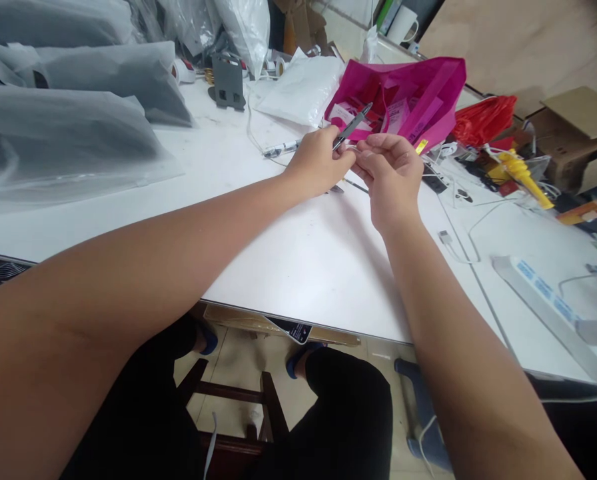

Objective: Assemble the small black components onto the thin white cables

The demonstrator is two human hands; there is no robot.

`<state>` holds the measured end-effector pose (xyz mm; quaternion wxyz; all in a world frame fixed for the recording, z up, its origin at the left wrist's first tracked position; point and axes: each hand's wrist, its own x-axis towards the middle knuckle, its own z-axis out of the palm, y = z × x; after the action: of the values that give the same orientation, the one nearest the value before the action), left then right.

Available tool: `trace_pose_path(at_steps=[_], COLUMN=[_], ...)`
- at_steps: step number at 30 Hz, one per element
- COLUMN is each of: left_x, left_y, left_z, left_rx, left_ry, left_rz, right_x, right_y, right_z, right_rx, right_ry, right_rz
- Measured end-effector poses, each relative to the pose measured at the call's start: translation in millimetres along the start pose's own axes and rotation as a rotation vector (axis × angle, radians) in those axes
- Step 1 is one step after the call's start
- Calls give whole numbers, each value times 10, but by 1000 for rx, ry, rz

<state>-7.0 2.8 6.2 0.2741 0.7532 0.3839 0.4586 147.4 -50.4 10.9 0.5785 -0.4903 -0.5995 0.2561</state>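
My left hand is closed around a dark grey pen-like tool, whose pointed end sticks up to the right. My right hand meets it fingertip to fingertip, its thumb and index finger pressed together; something thin and pale shows between the two hands, too small to name. A clear pen-like item lies on the white table just left of my left hand. Beneath the hands are a thin dark rod and a small metal piece. Behind them stands an open magenta bag with papers inside.
Grey plastic-wrapped packages fill the left side. At the back are a dark grey stand and a white packet. To the right lie a red bag, a yellow tool, cables and a long white box.
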Motion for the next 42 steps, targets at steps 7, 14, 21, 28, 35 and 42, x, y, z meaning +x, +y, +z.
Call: trace_pose_path(at_steps=[7, 14, 21, 28, 35, 42], left_x=[18, 3, -28, -74, -91, -94], left_y=[-16, -19, 4, 23, 23, 58], left_z=[-6, 3, 50, 53, 46, 24], left_rx=[-8, -29, -105, -179, -114, -135], left_ry=[-15, -29, -180, -269, -241, -227], left_rz=[11, 35, 94, 138, 149, 195], right_x=[-14, 18, 41, 28, 94, 72], right_y=[-31, 28, 57, 25, 163, 144], right_z=[14, -10, -25, -44, -123, -98], right_rx=[26, 19, 49, 123, 80, 122], right_ry=[-20, 15, 10, -40, -28, -31], right_rz=[12, 4, 68, 149, 121, 175])
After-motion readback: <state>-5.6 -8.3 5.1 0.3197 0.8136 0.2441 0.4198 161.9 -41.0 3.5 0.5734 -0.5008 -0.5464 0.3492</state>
